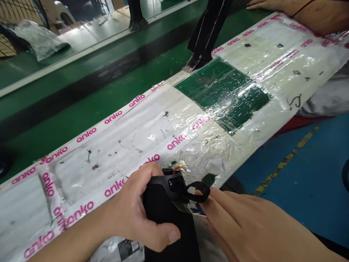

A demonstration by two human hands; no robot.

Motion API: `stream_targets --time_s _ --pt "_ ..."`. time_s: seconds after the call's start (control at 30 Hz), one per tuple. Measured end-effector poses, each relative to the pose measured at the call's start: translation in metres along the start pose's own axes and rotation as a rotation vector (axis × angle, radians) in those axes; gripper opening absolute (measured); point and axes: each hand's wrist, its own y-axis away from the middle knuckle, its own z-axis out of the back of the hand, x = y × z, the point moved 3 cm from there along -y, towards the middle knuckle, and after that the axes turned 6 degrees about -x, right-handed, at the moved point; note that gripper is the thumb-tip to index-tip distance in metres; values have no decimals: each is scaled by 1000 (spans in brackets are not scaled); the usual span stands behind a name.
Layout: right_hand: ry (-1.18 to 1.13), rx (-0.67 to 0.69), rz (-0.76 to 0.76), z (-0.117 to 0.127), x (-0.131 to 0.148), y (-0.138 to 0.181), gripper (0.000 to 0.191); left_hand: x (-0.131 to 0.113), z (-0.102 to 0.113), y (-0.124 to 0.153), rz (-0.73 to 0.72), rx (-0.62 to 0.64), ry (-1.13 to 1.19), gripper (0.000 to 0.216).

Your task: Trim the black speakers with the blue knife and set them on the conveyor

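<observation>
My left hand (147, 214) is wrapped round a black boxy device (170, 214), thumb across its front and fingers over its far side. An opening in the device's upper end shows thin red wires and a small yellow-and-white connector (182, 167). A black strap loop (200, 191) sticks out from that end. Against the device's right side, my right hand (234, 218) is closed beside the loop, its fingertips at a small shiny piece with blue on it (197, 209). What that piece is, I cannot make out, and the fingers partly cover it.
A taped work surface (131, 134) printed "anko" runs diagonally, with a green patch (223, 94) and small dark scraps. Behind lies a green conveyor belt (89, 102) with a black post (208, 32). Another person's arm (316, 16) rests at upper right. A plastic bag (39, 38) lies upper left.
</observation>
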Motion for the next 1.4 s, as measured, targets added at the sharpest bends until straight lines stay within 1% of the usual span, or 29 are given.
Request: stream_targets --time_s 0.07,0.23,0.3,0.43,0.57,0.63,0.7,0.83,0.9,0.97,1.07,1.23,1.4 --pt "38 -4 13 1 -1 2 36 -1 0 -1 -2 -4 6 56" --pt "239 -48 52 3 -1 -2 47 -3 1 -3 -10 8 14 57" --pt "257 -66 50 6 -3 -6 48 -2 1 -3 -13 13 29 57" --pt "185 -78 61 5 -11 -10 45 0 1 -3 -4 18 82 57" --pt "77 -95 13 -9 -20 -5 34 0 0 -4 13 30 88 58" --pt "47 -86 -8 -14 -21 -2 35 -1 0 -4 18 36 85 58" --pt "58 -80 -3 -12 -18 -2 38 -1 -1 -4 34 31 83 58" --pt "152 -87 6 4 -13 -4 45 -3 -3 -2 74 16 62 55" --pt "160 -76 17 10 -13 -4 50 -4 -4 -2 82 18 58 54" --pt "151 -57 40 11 -12 -2 52 -4 -5 -1 87 23 48 52" --pt "175 -64 57 7 -10 1 49 -3 -4 -1 75 18 23 53" --pt "141 -108 14 2 -7 0 45 -4 -3 -1 51 24 31 52" --pt "82 -15 -13 2 -8 1 40 -7 -3 -3 56 27 66 50"
